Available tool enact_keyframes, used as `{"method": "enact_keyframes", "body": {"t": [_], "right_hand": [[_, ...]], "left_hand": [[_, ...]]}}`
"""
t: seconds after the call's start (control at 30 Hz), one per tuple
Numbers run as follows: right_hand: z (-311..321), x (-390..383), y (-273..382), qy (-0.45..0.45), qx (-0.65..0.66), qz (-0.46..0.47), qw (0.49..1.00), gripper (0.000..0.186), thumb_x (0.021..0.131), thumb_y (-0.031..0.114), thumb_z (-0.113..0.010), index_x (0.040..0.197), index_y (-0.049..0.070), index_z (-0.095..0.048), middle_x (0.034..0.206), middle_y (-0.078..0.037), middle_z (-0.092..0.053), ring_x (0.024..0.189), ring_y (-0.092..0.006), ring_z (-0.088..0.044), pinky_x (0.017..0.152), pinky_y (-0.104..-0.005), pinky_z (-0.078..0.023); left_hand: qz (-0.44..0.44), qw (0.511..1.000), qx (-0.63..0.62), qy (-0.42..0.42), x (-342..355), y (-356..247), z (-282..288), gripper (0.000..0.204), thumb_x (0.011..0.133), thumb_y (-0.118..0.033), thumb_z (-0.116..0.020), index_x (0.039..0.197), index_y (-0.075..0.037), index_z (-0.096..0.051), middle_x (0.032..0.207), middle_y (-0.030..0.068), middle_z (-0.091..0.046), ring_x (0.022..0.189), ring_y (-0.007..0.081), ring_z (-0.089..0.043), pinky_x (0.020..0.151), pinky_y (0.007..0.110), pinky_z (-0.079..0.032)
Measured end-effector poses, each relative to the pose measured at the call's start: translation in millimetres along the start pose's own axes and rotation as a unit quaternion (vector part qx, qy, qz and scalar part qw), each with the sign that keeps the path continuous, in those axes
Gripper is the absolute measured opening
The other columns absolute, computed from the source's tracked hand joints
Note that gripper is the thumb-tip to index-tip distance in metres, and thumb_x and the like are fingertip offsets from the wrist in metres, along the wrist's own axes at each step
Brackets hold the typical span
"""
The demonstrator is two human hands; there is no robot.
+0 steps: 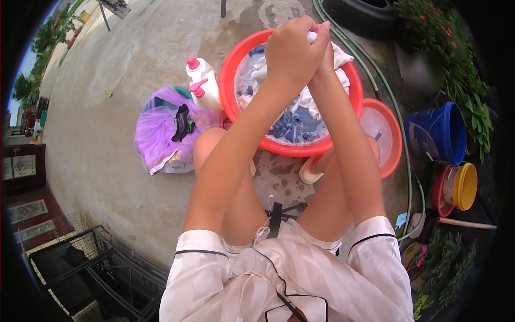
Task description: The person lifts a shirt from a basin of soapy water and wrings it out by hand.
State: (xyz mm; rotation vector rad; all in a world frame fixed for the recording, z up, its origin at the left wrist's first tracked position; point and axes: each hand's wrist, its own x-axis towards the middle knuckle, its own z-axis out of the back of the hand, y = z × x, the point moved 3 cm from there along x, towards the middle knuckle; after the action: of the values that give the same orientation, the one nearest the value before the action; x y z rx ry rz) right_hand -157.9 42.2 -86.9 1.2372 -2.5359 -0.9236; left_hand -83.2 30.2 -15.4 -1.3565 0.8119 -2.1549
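Squeezing together over the big red basin (229, 88), the left hand (294, 53) and right hand (323, 61) make one closed grip, clamped on white cloth (341, 55). From my end I see only a small white bit poking out between the fingers at the top; the left hand covers much of the right, so I can't make out how the right fingers lie. Below the grip, more white cloth spreads across the far side of the basin, and I can't tell from here whether it is all one piece. Nearer the person, a blue patterned garment (292, 126) lies soaking in sudsy water.

Off to the left of the basin I have white bottles (205, 75) with pink tops, just beside its rim. Next to them, purple fabric (158, 126) is heaped over a green tub (185, 92), with a black item (184, 124) lying on it. On the right I get a smaller red basin (396, 134) close by, then a green hose (402, 118) running past a blue bucket (435, 134) and a yellow bucket (465, 187). Under it all I see concrete ground (107, 155), spotted wet between the person's feet.
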Motion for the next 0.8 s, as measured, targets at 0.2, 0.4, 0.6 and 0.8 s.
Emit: {"method": "enact_keyframes", "body": {"t": [0.2, 0.4, 0.6, 0.8], "right_hand": [[-13.0, -11.1, 1.3, -0.051, -0.032, -0.017, 0.998, 0.026, 0.087, 0.027, -0.047, 0.089, 0.002, -0.054, 0.083, -0.008, -0.06, 0.073, -0.0163, -0.06, 0.063, -0.0303, -0.049], [-53.4, -57.4, -4.0, -0.029, -0.117, 0.013, 0.993, 0.025, 0.085, 0.024, -0.052, 0.089, 0.0, -0.057, 0.083, -0.007, -0.06, 0.072, -0.0139, -0.059, 0.064, -0.0284, -0.048], [-17.5, -27.4, -6.0, -0.055, -0.04, -0.037, 0.997, 0.023, 0.087, 0.027, -0.049, 0.089, 0.005, -0.057, 0.084, -0.006, -0.061, 0.073, -0.016, -0.061, 0.063, -0.0298, -0.049], [23.5, 3.3, -11.7, 0.014, 0.045, -0.029, 0.998, 0.03, 0.09, 0.035, -0.046, 0.092, 0.006, -0.055, 0.082, -0.007, -0.06, 0.07, -0.0173, -0.061, 0.061, -0.0309, -0.05]], "left_hand": [[0.023, 0.999, -0.02, -0.011, 9.7, 6.4, 17.4, 0.033, 0.081, -0.03, -0.062, 0.07, 0.001, -0.061, 0.057, 0.0115, -0.058, 0.051, 0.0191, -0.055, 0.052, 0.032, -0.043], [0.145, 0.987, -0.054, -0.034, 36.2, 58.3, 42.0, 0.034, 0.081, -0.031, -0.061, 0.069, 0.001, -0.062, 0.054, 0.0039, -0.058, 0.051, 0.0117, -0.052, 0.051, 0.029, -0.042], [0.129, 0.991, -0.01, 0.011, 16.8, 28.2, 11.8, 0.032, 0.081, -0.03, -0.061, 0.072, 0.001, -0.063, 0.058, 0.0094, -0.06, 0.053, 0.0174, -0.056, 0.053, 0.031, -0.043], [0.009, 0.998, 0.029, 0.049, -7.2, -7.1, -7.3, 0.03, 0.081, -0.029, -0.059, 0.073, -0.001, -0.062, 0.063, 0.0159, -0.061, 0.059, 0.0288, -0.06, 0.056, 0.037, -0.046]]}}
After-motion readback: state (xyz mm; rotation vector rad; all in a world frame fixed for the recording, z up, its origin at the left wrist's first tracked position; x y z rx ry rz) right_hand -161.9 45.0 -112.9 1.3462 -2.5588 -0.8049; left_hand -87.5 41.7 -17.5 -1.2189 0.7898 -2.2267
